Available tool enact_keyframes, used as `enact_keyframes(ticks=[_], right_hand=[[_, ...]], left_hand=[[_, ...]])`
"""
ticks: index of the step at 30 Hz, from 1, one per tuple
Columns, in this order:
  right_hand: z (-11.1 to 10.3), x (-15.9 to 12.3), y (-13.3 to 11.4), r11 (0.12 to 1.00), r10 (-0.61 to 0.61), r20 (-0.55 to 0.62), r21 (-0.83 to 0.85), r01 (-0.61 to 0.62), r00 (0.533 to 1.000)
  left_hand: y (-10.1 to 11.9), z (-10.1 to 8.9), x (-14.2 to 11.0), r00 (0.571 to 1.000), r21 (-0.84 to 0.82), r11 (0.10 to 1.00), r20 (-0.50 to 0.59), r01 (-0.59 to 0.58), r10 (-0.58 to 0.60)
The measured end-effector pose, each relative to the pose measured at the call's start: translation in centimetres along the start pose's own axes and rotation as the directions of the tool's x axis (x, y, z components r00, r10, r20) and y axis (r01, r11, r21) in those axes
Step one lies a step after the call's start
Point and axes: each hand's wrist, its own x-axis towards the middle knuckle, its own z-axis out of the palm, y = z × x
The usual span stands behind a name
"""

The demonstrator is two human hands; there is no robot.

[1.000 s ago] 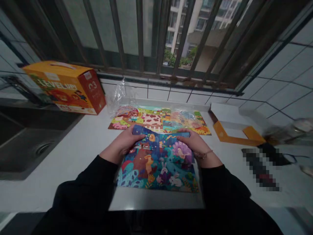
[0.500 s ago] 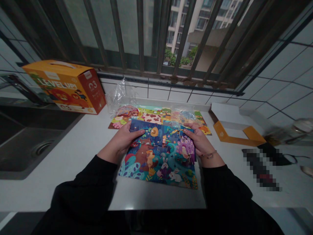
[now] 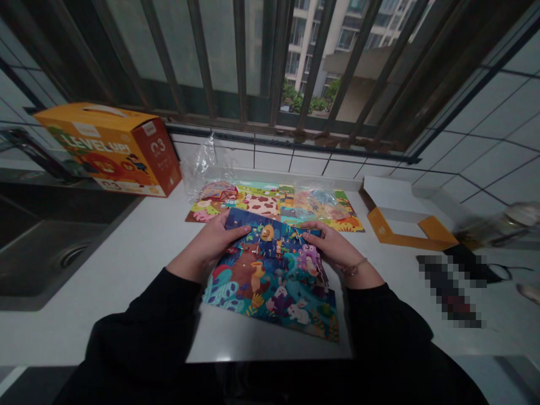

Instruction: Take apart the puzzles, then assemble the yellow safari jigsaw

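A blue jungle-animal jigsaw puzzle point(image 3: 270, 278) lies on the white counter point(image 3: 139, 253) in front of me, buckling along its far edge. My left hand point(image 3: 213, 242) grips its far left corner, thumb on top. My right hand point(image 3: 329, 244) pinches the far right part, where the pieces fold upward and come apart. Both sleeves are black. Behind it lies a second puzzle point(image 3: 274, 205) with farm animals, partly under a clear plastic bag point(image 3: 206, 163).
An orange puzzle box point(image 3: 112, 149) stands at the back left beside a dark sink point(image 3: 50, 253). An open white and orange box tray point(image 3: 405, 219) sits at the right, with a pixelated dark object point(image 3: 449, 292) and a clear bottle point(image 3: 502, 225) beyond. Window bars rise behind.
Both hands have pushed inward on the blue puzzle's far edge. The right hand moved left, and the puzzle has crumpled and skewed, its right side folding up.
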Motion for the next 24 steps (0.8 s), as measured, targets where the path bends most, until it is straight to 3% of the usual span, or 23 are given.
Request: enact_keyframes(ticks=[4, 10, 13, 16, 20, 22, 24], right_hand=[[0.2, -0.3, 0.0, 1.0, -0.006, 0.109, 0.0, 0.006, 0.994], [0.8, -0.2, 0.2, 1.0, -0.018, 0.243, 0.015, 0.015, 0.97], [1.2, -0.1, 0.0, 0.999, -0.035, 0.213, -0.002, 0.037, 0.976], [1.8, -0.3, -0.6, 0.994, -0.08, 0.127, 0.086, 0.069, 0.989], [2.7, -0.8, -1.4, 0.961, -0.126, 0.085, 0.257, 0.1, 0.988], [2.9, -0.7, -1.3, 0.967, -0.141, 0.071, 0.226, 0.122, 0.988], [2.9, -0.4, -0.9, 0.983, -0.179, 0.027, 0.038, 0.178, 0.984]], left_hand=[[-0.8, -0.2, 0.6, 0.997, 0.177, 0.984, -0.075, 0.031, -0.018], [-1.2, 0.0, 0.6, 0.998, 0.183, 0.982, -0.046, 0.052, -0.045], [-1.3, -0.1, 0.6, 0.997, 0.189, 0.981, -0.071, 0.051, -0.038], [-0.9, 0.1, 0.3, 0.994, 0.107, 0.991, -0.07, 0.086, -0.079], [0.2, 0.9, -0.5, 0.989, -0.077, 0.991, 0.107, 0.112, -0.103], [0.3, 1.1, -0.7, 0.984, -0.12, 0.988, 0.161, 0.101, -0.081], [-0.1, 0.9, -0.4, 0.986, -0.064, 0.994, 0.145, 0.086, -0.076]])
